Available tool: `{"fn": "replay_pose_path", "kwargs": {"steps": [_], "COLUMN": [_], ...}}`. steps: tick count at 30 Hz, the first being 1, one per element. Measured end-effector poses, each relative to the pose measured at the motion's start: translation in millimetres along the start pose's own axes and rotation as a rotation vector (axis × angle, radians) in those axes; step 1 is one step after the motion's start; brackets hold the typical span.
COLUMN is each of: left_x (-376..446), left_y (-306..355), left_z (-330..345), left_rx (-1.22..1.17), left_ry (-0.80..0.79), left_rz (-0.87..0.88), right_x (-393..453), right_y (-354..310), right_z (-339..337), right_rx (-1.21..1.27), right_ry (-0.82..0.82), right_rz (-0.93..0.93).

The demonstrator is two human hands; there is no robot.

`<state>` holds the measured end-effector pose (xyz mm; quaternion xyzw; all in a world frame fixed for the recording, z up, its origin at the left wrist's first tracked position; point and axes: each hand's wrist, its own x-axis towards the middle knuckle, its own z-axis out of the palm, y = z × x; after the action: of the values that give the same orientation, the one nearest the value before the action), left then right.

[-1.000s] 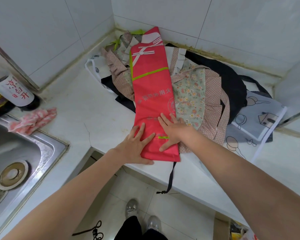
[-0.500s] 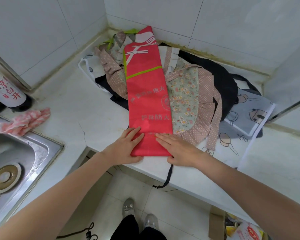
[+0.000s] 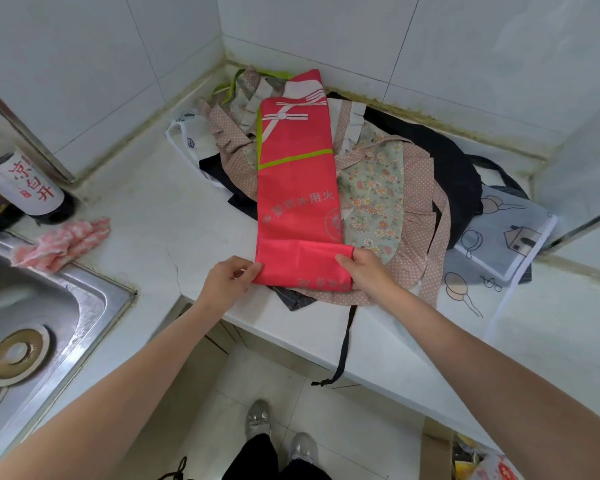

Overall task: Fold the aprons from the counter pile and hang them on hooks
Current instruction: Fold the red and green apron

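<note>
Red apron: near end pinched by left hand; right hand.

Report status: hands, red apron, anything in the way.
Both hands, left and right, pinch red apron bottom fold. Apron lies atop pile. Nothing in the way.

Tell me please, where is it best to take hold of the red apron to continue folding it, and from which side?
Grip the red apron at its near end, one corner each, coming from the counter's front edge. It lies as a long narrow strip running away from the person, so the near end likely turns over evenly. The left hand and right hand already pinch these corners.
</note>
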<state>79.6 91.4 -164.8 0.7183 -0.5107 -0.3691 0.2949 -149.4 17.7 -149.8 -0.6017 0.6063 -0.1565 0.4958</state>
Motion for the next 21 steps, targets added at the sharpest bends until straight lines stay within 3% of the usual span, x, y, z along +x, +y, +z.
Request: {"fn": "replay_pose_path", "kwargs": {"steps": [4, 8, 11, 13, 15, 17, 19, 21], "left_x": [-1.2, 4.2, 6.6, 5.2, 5.9, 10.0, 10.2, 14.3], "left_y": [-5.5, -1.0, 7.8, 13.4, 15.1, 14.9, 12.9, 4.3], "left_z": [-1.2, -7.6, -11.7, -9.7, -0.5, 14.1, 25.8, 28.9], "left_rx": [0.183, 0.176, 0.378, 0.591, 0.694, 0.847, 1.028, 1.075], "left_ry": [-0.062, -0.108, -0.155, -0.020, 0.098, -0.100, -0.373, -0.416], "left_rz": [-0.062, -0.189, -0.211, -0.048, 0.379, 0.609, 0.507, 0.476], "right_x": [3.8, 8.0, 15.2, 16.0, 17.5, 19.0, 17.3, 5.8], "right_y": [-0.9, -7.8, -7.0, -9.1, -11.5, -9.4, -8.0, -11.5], "right_z": [17.4, 24.1, 26.3, 26.2, 26.2, 26.4, 24.8, 19.1], "right_rx": [-0.287, -0.416, -0.445, -0.470, -0.479, -0.469, -0.406, -0.457], "right_ry": [0.010, 0.032, 0.032, 0.027, 0.018, 0.019, 0.032, 0.089], "right_rz": [-0.013, -0.010, 0.037, 0.065, 0.076, 0.087, 0.066, -0.091]}}
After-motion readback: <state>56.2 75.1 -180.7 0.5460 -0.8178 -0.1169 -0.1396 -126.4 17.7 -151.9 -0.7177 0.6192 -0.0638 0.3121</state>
